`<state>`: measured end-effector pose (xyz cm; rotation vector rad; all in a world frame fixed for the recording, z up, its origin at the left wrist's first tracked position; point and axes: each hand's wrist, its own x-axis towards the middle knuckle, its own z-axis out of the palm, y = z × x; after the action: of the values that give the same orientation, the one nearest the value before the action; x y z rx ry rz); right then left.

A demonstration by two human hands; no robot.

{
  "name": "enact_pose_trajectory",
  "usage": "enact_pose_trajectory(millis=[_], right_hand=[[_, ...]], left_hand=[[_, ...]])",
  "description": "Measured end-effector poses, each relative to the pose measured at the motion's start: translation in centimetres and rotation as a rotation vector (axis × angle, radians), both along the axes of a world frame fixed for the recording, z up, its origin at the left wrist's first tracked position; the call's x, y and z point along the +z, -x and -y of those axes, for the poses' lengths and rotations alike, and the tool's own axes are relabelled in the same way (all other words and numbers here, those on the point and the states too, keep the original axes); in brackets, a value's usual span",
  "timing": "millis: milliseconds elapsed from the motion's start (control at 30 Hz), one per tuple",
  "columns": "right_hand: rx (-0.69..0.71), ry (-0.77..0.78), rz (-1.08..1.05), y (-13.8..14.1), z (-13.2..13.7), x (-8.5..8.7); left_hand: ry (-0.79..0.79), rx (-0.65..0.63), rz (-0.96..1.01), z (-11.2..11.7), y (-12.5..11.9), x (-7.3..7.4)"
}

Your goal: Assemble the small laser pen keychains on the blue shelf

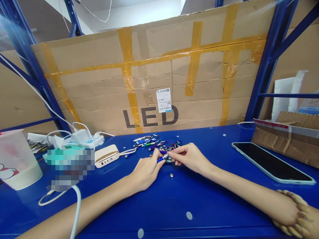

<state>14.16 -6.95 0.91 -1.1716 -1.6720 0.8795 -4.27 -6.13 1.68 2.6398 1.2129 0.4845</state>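
My left hand (146,169) is closed around a small blue metal tube (162,158) with a silver end, tilted up to the right. The fingertips of my right hand (189,157) pinch at that silver end; whether a smaller part sits between them is too small to tell. Just behind both hands lies a pile of slim metal tubes (147,142) in blue, green, purple and silver. Small round silver discs like button cells (163,148) are scattered among other short coloured pieces, partly hidden by my fingers. One more silver disc (171,175) lies in front of my hands.
On the left are a white power bank (107,156) with a strap, a power strip (87,141) with cables, and a plastic cup (18,166). A phone (271,162) and a cardboard box (286,141) lie right. A large cardboard sheet (104,89) stands behind the blue table (211,205).
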Motion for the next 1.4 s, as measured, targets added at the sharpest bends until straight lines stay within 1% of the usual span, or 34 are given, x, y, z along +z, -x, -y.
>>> enact_pose_trajectory(millis=[67, 133, 267, 367, 500, 633, 700, 833, 1033, 1133, 1267, 1400], right_hand=[[0.02, -0.027, 0.017, -0.1, 0.0, 0.0], [0.01, -0.074, 0.058, 0.0, 0.2, 0.2], [-0.042, -0.234, 0.259, 0.2, 0.8, 0.9], [-0.021, -0.329, 0.372, 0.3, 1.1, 1.1], [0.075, -0.296, 0.346, 0.5, 1.3, 1.1], [0.086, -0.271, 0.273, 0.7, 1.5, 1.1], [0.083, -0.262, 0.253, 0.8, 1.6, 1.1], [0.075, -0.272, 0.261, 0.8, 1.8, 1.1], [0.087, -0.308, 0.272, 0.7, 2.1, 1.0], [0.09, -0.323, 0.278, 0.7, 2.0, 1.1], [0.111, -0.359, 0.3, 0.6, 1.6, 1.1], [0.127, -0.356, 0.328, 0.4, 1.2, 0.9]], left_hand=[[0.007, -0.004, 0.028, 0.0, 0.0, 0.0], [0.008, -0.008, 0.051, 0.2, 0.0, 0.0], [-0.046, -0.034, 0.016, 0.5, -0.1, 0.0], [-0.094, -0.042, 0.001, 0.7, -0.1, 0.0], [-0.137, -0.077, -0.021, 0.9, -0.1, 0.0], [-0.146, -0.065, -0.025, 1.0, 0.0, 0.2], [-0.115, -0.077, -0.02, 1.0, 0.1, 0.4], [-0.04, -0.147, 0.007, 1.0, 0.2, 0.6], [-0.014, -0.161, 0.032, 1.2, 0.2, 0.8], [0.034, -0.183, 0.083, 1.1, 0.2, 0.6], [0.139, -0.236, 0.207, 0.7, 0.3, 0.3], [0.138, -0.224, 0.208, 0.4, 0.2, 0.1]])
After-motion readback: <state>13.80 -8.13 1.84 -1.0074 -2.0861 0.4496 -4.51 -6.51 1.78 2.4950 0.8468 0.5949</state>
